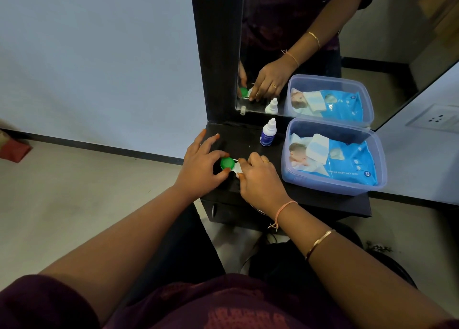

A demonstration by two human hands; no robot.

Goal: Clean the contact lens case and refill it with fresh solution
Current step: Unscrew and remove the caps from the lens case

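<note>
At centre frame, on the dark tabletop (pixel 248 141), the contact lens case (pixel 236 167) sits between both hands. The left hand (pixel 198 169) pinches its green cap (pixel 226 163), its other fingers spread; the right hand (pixel 260 179) curls over the white half. This looks like uncapping. Next the cap needs a twist while the case is braced; the solution bottle (pixel 267 134) stands just above.
</note>
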